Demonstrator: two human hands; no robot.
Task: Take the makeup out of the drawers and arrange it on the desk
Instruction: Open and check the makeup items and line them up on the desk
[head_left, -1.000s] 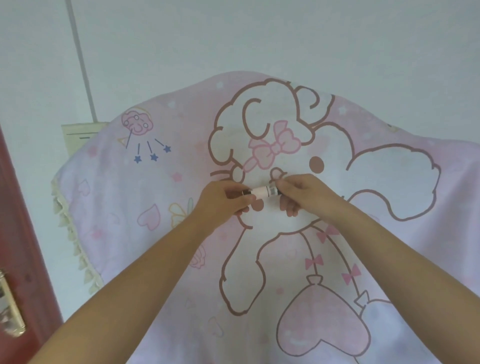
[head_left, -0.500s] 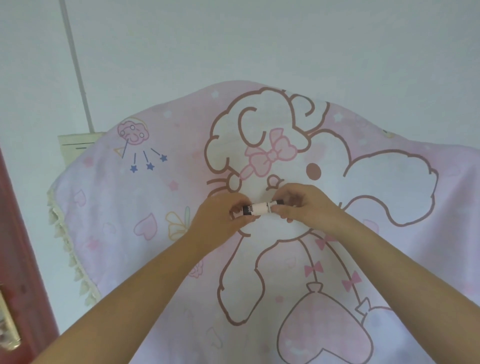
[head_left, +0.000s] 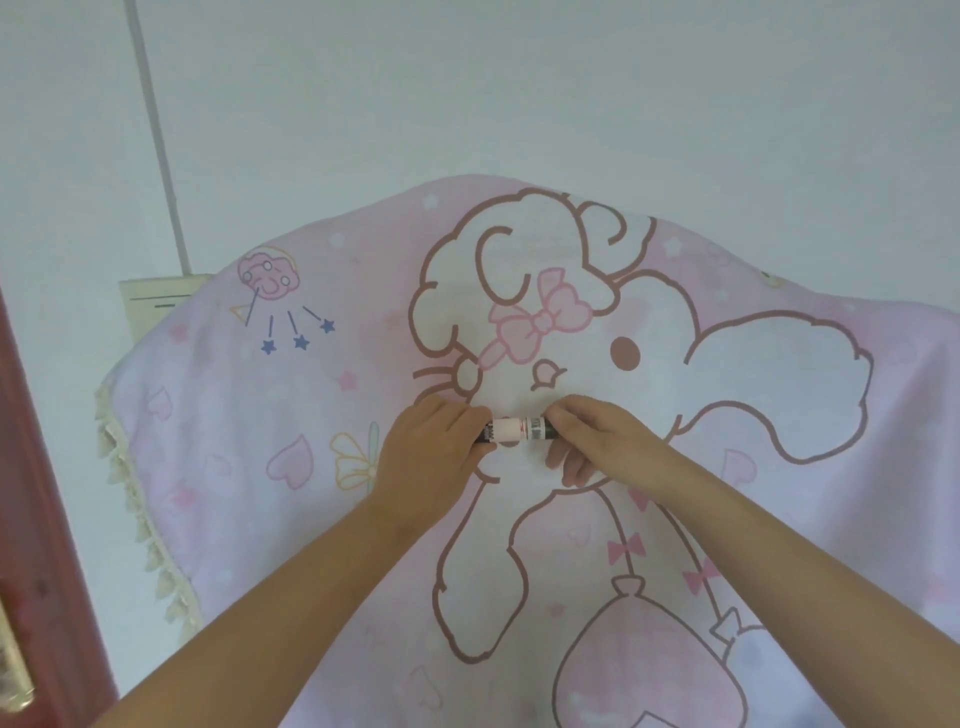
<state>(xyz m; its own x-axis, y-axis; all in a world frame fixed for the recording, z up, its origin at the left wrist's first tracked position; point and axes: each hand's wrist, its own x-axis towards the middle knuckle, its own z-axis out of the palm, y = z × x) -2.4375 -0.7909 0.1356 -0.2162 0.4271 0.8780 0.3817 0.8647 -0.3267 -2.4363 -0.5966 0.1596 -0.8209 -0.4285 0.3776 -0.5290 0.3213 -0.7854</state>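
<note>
Holding one small makeup tube (head_left: 515, 437) level between both hands, you are at the placing step: item out of the drawer, not yet set down.

- Item: slim tube, pale pink middle band, dark printed ends. It lies horizontal, spanning the gap between your two sets of fingers, above or just on the cloth; contact cannot be told.
- Left hand (head_left: 434, 457): fingers closed round the tube's left end, which they hide, knuckles up.
- Right hand (head_left: 597, 441): thumb and forefinger pinched on the right end; the lower fingers (head_left: 569, 467) are loosely curled beneath, touching nothing that can be seen.
- Beneath the fingers: worktop covered by a pink cartoon cloth (head_left: 727, 519), a white bunny-like figure printed on it. The tube sits over the figure's face, just below its nose and bow.
- Beyond the fingers: pale wall (head_left: 519, 93); a thin conduit (head_left: 156, 130) runs down it, far to the left.
- Far left of the left hand: tasselled cloth edge (head_left: 140, 519), then a red door (head_left: 31, 519) with a brass handle.
- No drawers and no other makeup are in view.

Next move, by judgement: lower the tube flat, then loosen one hand at a time. A round tube on soft cloth may roll, so steady it before letting go. Most of the task looks still ahead.
</note>
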